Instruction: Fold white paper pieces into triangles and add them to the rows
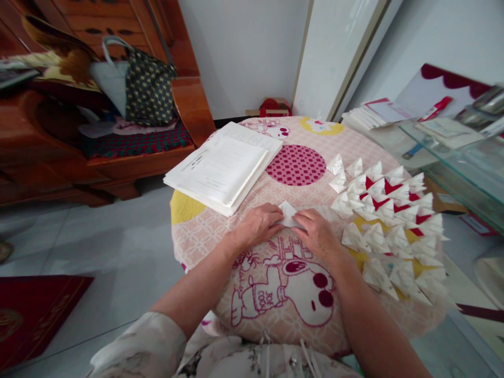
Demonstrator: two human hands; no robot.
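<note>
A small folded piece of white paper (287, 214) lies on the cloth-covered table (252, 202), its pointed end facing away from me. My left hand (260, 224) pinches its left edge, the fingers bent and pressed together. On the opposite edge, my right hand (315, 231) grips the paper with curled fingers and thumb. Right of my hands, many folded white paper pieces (378, 210) stand in rows, with red and yellow showing between them. A stack of printed white sheets (224, 168) rests at the far left of the table.
A glass shelf (464, 157) holding papers and a red pen (437, 108) borders the table's right side. Beyond the left edge stands a wooden bench (157, 152) with a patterned bag (149, 89). A red bag-like item (43, 315) lies on the floor.
</note>
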